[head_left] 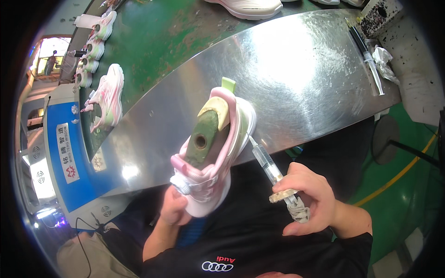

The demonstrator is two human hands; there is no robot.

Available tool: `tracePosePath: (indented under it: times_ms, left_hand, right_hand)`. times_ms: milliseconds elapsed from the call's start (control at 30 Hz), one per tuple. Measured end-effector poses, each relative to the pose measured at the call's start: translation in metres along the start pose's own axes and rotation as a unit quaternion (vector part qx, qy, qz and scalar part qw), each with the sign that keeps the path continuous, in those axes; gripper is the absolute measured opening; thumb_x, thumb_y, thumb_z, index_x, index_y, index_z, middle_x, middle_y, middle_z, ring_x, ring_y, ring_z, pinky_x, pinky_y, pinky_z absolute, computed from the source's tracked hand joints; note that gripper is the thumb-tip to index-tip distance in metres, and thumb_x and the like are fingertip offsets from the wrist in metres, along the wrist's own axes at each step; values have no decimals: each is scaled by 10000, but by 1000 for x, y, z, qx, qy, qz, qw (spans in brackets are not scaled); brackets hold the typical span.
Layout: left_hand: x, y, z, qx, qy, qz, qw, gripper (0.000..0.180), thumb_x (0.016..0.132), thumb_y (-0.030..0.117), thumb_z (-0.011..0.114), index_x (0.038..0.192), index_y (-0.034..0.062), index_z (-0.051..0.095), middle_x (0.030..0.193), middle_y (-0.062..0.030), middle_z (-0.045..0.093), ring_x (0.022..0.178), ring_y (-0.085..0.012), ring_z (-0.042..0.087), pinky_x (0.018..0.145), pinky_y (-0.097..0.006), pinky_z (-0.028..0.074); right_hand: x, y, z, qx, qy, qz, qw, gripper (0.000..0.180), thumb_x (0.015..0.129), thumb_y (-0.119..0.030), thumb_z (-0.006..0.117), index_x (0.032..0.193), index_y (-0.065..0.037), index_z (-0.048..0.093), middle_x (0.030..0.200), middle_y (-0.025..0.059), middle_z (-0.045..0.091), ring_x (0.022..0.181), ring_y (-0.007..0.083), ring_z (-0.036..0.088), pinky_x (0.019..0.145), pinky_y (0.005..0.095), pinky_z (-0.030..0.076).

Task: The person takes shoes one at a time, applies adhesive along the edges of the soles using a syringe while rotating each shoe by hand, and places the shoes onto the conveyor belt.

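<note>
Left hand [174,208] grips pink sneaker [213,153], last inside; right hand [308,199] grasps syringe [266,163], needle touching sneaker's sole edge; application apparently underway.

Black long-sleeved top, small logo at chest, sleeves pushed up forearms.

Steel table top [296,60] mostly bare across middle and right: wide passage there. Near edge blocked at centre by pink shoe [218,153] on green last [204,134], gripped from below by left hand [174,208]. Right hand [310,199] with syringe [264,160] fills gap just right of shoe, needle tip touching sole side. Far right edge: spare syringe [373,69] and crumpled rag [384,58]. Behind table, green conveyor [157,37] lined with shoes along left side [106,99]; blue machine [65,153] walls off left.
</note>
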State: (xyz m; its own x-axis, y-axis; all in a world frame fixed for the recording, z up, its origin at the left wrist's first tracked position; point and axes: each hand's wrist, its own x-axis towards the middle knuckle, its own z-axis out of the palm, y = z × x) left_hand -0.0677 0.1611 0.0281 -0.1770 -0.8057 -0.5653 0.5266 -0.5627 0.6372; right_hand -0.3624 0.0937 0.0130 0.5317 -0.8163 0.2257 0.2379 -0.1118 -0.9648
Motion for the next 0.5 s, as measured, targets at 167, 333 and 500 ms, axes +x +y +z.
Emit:
tracePosePath:
  times_ms: [167,333,500]
  left_hand:
    - [0,-18,11,-70,-44,-46,996,847,685,103,663,1371,-52,191,1320,-211,405,1207,-304,446,1024,-435,347]
    - [13,-37,18,-145,-104,-89,980,854,645,26,660,1372,-13,214,1313,-181,430,1203,-313,450,1018,-439,350]
    - [30,-48,28,-195,-162,-119,960,748,631,-22,632,1318,-18,336,1240,-168,502,1168,-310,477,997,-446,362]
  right_hand:
    - [4,-18,4,-2,-10,12,1000,586,610,-254,815,1094,-32,569,967,56,627,639,175,425,586,279,353]
    - [4,-41,4,-19,-44,58,997,590,601,-242,823,1088,-20,577,961,58,623,648,172,430,578,277,357]
    - [0,-70,-2,-45,-94,95,990,590,598,-255,825,1075,-5,582,927,48,646,610,153,443,571,262,343]
